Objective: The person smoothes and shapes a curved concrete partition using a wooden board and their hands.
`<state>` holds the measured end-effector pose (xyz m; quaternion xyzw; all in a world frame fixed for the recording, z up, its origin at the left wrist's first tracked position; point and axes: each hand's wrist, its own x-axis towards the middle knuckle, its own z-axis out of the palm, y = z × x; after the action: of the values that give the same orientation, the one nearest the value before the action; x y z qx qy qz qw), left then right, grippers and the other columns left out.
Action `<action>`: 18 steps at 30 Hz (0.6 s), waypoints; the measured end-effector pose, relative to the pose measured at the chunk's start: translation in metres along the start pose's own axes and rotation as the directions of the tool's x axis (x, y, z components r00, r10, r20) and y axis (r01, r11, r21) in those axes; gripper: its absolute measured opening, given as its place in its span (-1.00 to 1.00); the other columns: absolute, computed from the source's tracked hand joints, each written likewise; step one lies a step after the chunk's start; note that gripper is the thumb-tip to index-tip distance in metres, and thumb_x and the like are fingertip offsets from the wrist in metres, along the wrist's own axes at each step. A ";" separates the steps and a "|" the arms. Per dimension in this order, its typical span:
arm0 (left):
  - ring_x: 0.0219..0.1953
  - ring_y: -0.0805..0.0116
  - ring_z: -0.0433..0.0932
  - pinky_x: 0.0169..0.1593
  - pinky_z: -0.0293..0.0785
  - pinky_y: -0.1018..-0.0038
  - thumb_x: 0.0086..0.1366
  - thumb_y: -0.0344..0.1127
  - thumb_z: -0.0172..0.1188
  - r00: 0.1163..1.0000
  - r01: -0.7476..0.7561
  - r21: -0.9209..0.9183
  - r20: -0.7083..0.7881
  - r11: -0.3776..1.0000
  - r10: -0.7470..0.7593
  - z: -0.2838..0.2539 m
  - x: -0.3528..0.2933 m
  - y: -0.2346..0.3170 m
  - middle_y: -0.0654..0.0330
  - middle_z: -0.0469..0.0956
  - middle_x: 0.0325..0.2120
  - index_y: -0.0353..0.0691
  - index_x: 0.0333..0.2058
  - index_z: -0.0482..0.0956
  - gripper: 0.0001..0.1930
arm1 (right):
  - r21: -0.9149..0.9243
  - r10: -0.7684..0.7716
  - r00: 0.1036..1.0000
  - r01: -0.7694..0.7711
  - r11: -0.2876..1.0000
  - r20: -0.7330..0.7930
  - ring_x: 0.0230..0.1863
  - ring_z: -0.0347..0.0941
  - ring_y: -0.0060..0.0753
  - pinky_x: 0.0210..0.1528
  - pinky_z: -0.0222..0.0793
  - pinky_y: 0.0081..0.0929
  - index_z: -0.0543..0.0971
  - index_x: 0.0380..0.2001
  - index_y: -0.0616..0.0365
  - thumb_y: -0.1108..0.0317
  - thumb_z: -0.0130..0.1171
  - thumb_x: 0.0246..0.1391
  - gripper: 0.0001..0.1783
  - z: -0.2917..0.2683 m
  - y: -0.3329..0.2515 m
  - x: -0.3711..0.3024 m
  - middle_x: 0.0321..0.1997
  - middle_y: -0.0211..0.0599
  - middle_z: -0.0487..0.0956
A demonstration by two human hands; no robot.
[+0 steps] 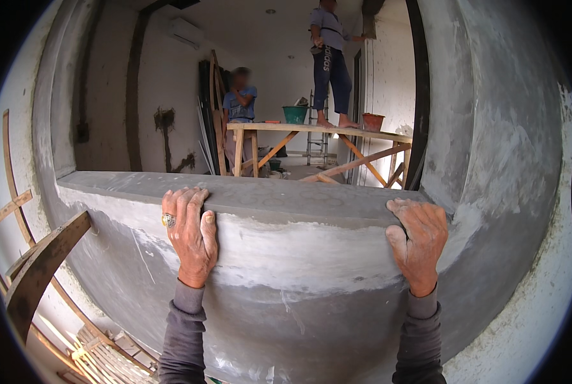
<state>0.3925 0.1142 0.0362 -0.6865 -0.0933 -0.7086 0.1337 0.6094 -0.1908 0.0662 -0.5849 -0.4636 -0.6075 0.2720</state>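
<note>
My left hand (190, 235), with a ring on one finger, grips the front edge of a grey plastered window sill (286, 201), fingers hooked over the top. My right hand (419, 242) clasps the same edge near the sill's right end, where it meets the grey plastered side wall (490, 147). Both forearms wear dark grey sleeves and come up from below. Neither hand holds a tool.
Through the opening stands a wooden scaffold platform (318, 130); one person stands on it beside a green bucket (295, 114) and a red pot (373, 121), another person (238, 105) stands behind it. Wooden planks and bamboo (43, 262) lie lower left.
</note>
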 end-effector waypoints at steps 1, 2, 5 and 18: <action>0.09 -0.06 0.48 0.40 0.14 -0.07 0.47 -0.18 -0.02 1.000 0.001 -0.003 0.002 1.000 -0.001 0.000 0.000 0.000 -0.04 0.59 -0.09 -0.36 -0.06 0.61 -0.64 | 0.002 -0.005 1.000 0.005 1.000 -0.007 -0.20 0.55 -0.26 -0.07 0.31 -0.29 0.72 -0.22 0.16 0.26 0.34 -0.14 -0.65 0.000 0.000 0.000 -0.22 -0.31 0.72; 0.09 -0.06 0.48 0.40 0.14 -0.07 0.47 -0.18 -0.03 1.000 -0.003 0.001 -0.001 1.000 0.003 0.000 0.000 0.000 -0.04 0.59 -0.09 -0.36 -0.06 0.61 -0.64 | 0.002 -0.002 1.000 0.002 1.000 -0.006 -0.20 0.55 -0.25 -0.07 0.31 -0.29 0.72 -0.22 0.16 0.27 0.34 -0.15 -0.65 0.000 0.000 0.000 -0.22 -0.30 0.72; 0.09 -0.06 0.48 0.40 0.14 -0.07 0.48 -0.18 -0.03 1.000 -0.007 0.003 -0.005 1.000 0.007 0.000 0.000 0.000 -0.04 0.59 -0.10 -0.36 -0.06 0.61 -0.63 | 0.007 -0.002 1.000 0.002 1.000 -0.008 -0.21 0.55 -0.25 -0.07 0.31 -0.28 0.72 -0.22 0.15 0.28 0.34 -0.15 -0.64 0.000 0.000 0.000 -0.22 -0.30 0.72; 0.08 -0.05 0.48 0.38 0.15 -0.06 0.46 -0.21 -0.01 1.000 -0.008 0.005 -0.012 1.000 0.008 -0.002 0.003 0.003 -0.03 0.59 -0.10 -0.36 -0.07 0.61 -0.66 | -0.007 -0.007 1.000 0.007 1.000 0.008 -0.19 0.56 -0.25 -0.04 0.32 -0.27 0.71 -0.22 0.15 0.22 0.32 -0.07 -0.67 -0.001 -0.001 0.001 -0.21 -0.29 0.72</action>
<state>0.3915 0.1109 0.0391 -0.6823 -0.0914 -0.7120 0.1386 0.6080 -0.1912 0.0675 -0.5864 -0.4647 -0.6077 0.2662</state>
